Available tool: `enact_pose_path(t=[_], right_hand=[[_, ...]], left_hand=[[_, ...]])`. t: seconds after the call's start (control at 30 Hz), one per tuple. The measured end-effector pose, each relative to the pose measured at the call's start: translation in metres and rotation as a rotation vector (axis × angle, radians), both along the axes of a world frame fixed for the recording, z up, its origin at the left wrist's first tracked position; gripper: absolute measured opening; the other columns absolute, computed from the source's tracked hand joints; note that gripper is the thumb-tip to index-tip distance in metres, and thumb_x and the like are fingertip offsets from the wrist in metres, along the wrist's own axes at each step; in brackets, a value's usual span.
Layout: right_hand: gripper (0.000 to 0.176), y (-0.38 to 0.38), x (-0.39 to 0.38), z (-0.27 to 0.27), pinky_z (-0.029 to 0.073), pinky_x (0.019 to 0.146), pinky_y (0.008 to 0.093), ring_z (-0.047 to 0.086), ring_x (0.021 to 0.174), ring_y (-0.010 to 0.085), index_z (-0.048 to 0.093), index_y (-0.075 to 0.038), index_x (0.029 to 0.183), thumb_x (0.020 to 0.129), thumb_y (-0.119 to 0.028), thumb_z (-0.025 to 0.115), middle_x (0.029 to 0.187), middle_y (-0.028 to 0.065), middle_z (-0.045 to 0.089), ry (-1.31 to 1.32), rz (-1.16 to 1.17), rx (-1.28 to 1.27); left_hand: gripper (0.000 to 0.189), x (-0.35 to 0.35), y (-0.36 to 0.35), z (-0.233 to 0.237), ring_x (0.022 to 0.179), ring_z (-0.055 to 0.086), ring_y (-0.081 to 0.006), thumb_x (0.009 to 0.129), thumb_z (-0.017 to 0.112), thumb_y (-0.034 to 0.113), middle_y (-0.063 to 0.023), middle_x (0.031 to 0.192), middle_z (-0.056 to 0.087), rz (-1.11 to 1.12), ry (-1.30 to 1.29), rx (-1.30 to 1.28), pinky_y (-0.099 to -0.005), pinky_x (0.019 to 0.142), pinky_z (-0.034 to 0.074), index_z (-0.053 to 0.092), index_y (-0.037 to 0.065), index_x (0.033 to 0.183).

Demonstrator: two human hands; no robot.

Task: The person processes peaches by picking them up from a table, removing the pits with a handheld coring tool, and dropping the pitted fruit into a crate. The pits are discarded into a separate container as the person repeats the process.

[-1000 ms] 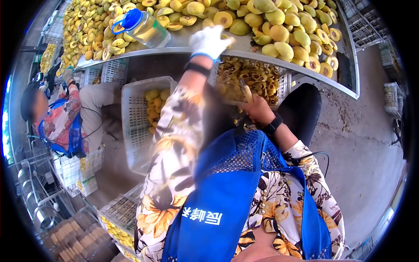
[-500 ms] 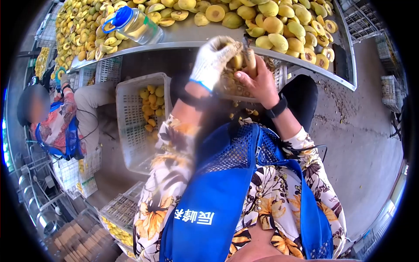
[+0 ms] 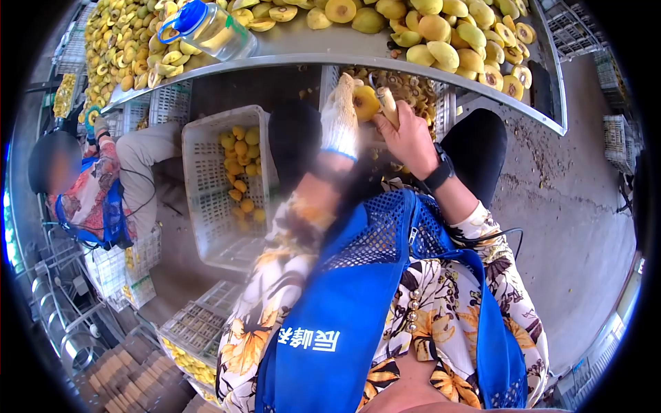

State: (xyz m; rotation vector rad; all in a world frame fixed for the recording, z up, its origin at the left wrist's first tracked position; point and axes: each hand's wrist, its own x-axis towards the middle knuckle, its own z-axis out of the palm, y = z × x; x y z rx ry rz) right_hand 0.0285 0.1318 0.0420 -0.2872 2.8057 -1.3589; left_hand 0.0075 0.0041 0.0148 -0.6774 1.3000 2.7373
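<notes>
My left hand [image 3: 341, 120], in a white knitted glove, grips a yellow halved fruit [image 3: 365, 103] that looks like a peach or an apricot. The cut face, with a brown centre, is turned up towards me. Close on its right, my right hand [image 3: 410, 136] is bare and wrapped round a wooden-handled tool [image 3: 387, 107]. The tool's far end cannot be made out. Below both hands, a crate [image 3: 442, 113] holds brown pits or scraps, partly hidden by the hands.
Ahead stands a metal table [image 3: 310, 47] with heaped fruit halves [image 3: 441, 41] and a water bottle [image 3: 217, 31] with a blue lid. To the left, a white crate [image 3: 193, 186] contains yellow fruit. Farther left sits another person [image 3: 89, 193]. Stacked crates [image 3: 196, 320] stand at lower left.
Both hands have come down slightly from the table edge. My left hand has turned, so the fruit's cut face now shows. The tool's handle has tilted to the left.
</notes>
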Motion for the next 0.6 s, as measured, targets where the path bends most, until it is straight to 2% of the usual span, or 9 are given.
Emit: enact_pose_path(t=[0.07,0.17,0.37,0.47,0.6], right_hand=[[0.026,0.003,0.009,0.008,0.045,0.058,0.0457,0.056,0.07,0.044,0.047,0.001,0.088,0.082,-0.021,0.059,0.069,0.0267,0.056,-0.053,0.082,0.103],[0.024,0.002,0.009,-0.003,0.044,0.057,0.0463,0.056,0.067,0.0443,0.045,0.001,0.086,0.082,-0.02,0.058,0.068,0.0262,0.056,-0.108,0.083,-0.03],[0.022,0.005,0.012,0.002,0.043,0.057,0.0473,0.055,0.065,0.0438,0.043,0.001,0.082,0.081,-0.017,0.056,0.065,0.0258,0.055,-0.138,0.15,0.022],[0.02,0.005,0.013,0.004,0.043,0.057,0.0471,0.055,0.065,0.0437,0.043,0.002,0.082,0.08,-0.014,0.055,0.065,0.0262,0.055,-0.154,0.17,0.05],[0.02,0.002,0.017,0.004,0.044,0.059,0.0465,0.054,0.067,0.0455,0.043,0.003,0.084,0.078,-0.012,0.054,0.066,0.028,0.054,-0.221,0.2,0.001]], left_hand=[[0.032,0.0,0.0,0.001,0.073,0.059,-0.0193,0.09,0.052,0.035,-0.0085,0.086,0.059,0.012,0.026,-0.029,-0.03,0.064,0.05,0.056,0.005,0.095],[0.035,0.008,0.005,0.029,0.08,0.056,-0.0121,0.092,0.047,0.034,-0.0053,0.089,0.061,-0.03,0.072,-0.234,-0.0249,0.073,0.044,0.061,0.002,0.095],[0.037,0.008,0.006,0.03,0.083,0.055,-0.0121,0.093,0.047,0.035,-0.0063,0.091,0.061,-0.005,0.073,-0.271,-0.0244,0.077,0.043,0.063,0.002,0.092],[0.037,0.006,0.004,0.02,0.071,0.055,-0.0107,0.092,0.048,0.035,-0.0052,0.081,0.061,0.032,0.231,-0.315,-0.0237,0.066,0.045,0.062,0.001,0.09],[0.036,0.01,0.006,0.029,0.055,0.05,-0.0073,0.091,0.051,0.034,-0.0026,0.067,0.058,-0.003,0.174,-0.304,-0.0215,0.051,0.04,0.062,0.0,0.089]])
